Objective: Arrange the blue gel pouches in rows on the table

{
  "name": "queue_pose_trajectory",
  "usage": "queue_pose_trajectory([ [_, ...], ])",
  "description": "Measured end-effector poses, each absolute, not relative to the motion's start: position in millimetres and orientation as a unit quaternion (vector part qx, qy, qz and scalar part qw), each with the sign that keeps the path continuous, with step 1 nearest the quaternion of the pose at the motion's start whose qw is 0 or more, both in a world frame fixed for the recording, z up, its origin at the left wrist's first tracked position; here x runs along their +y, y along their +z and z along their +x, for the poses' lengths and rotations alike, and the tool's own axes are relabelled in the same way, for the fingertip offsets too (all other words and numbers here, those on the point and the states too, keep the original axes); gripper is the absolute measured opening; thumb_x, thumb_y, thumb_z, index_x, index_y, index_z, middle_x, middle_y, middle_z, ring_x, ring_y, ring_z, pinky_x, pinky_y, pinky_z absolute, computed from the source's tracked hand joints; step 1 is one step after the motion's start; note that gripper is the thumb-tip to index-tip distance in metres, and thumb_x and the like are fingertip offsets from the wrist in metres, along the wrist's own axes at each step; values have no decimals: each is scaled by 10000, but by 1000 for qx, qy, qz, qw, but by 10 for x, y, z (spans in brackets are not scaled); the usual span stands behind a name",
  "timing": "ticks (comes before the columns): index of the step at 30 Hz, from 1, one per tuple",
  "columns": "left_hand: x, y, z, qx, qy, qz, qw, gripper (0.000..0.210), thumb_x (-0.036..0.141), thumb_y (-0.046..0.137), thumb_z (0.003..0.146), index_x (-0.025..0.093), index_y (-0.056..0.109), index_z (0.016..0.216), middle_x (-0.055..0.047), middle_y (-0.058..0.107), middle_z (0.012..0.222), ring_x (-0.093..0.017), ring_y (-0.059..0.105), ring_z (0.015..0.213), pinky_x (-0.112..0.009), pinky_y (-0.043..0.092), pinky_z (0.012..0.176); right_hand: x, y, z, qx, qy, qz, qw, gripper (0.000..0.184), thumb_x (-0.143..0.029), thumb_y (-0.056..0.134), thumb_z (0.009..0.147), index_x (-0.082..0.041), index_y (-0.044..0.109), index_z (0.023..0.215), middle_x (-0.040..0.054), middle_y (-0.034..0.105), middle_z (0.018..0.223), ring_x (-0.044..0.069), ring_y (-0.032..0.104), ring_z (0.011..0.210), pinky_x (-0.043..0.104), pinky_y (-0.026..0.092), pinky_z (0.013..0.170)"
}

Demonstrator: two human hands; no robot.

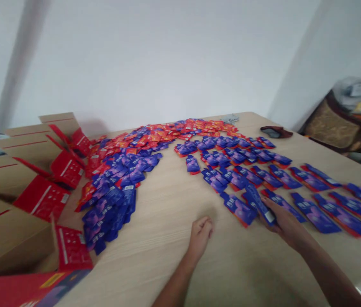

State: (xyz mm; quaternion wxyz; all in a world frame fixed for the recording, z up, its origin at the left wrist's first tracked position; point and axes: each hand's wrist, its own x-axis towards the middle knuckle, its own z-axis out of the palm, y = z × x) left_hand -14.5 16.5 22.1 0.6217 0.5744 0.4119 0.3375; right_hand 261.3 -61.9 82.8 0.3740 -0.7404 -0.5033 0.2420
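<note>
Right hand (283,221) fingers grip a packet (260,204) (left hand (200,232) curled).
</note>
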Motion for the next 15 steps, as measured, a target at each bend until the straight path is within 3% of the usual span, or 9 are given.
queue_pose_trajectory([
  [3,192,247,-151,417,321,588,614,305,405,509,817,196,520,596,48,415,504,-115,367,506,-239,269,517,-884,824,2864,-397,276,-758,438,535,-721,442,851,-286,713,1005,49,605,584,211,547,459,345,438,405],
  [6,199,273,-156,422,308,600,606,322,430,516,831,197,521,610,53,408,507,-113,356,497,-238,254,505,-1095,835,3095,-300,300,-746,513,499,-693,503,835,-285,699,1043,24,554,558,180,481,415,338,419,398],
  [9,191,288,-155,430,300,607,597,330,433,522,832,196,509,603,53,404,515,-110,360,504,-235,257,507,-1251,820,3272,-265,305,-744,532,491,-667,531,858,-279,674,1122,29,568,607,185,520,454,346,447,423],
  [15,183,291,-140,444,286,613,587,341,454,544,821,201,490,599,58,400,511,-104,345,487,-232,260,495,-1308,752,3521,-302,322,-764,471,646,-700,666,785,-214,679,1212,29,648,728,192,631,588,324,536,514],
])
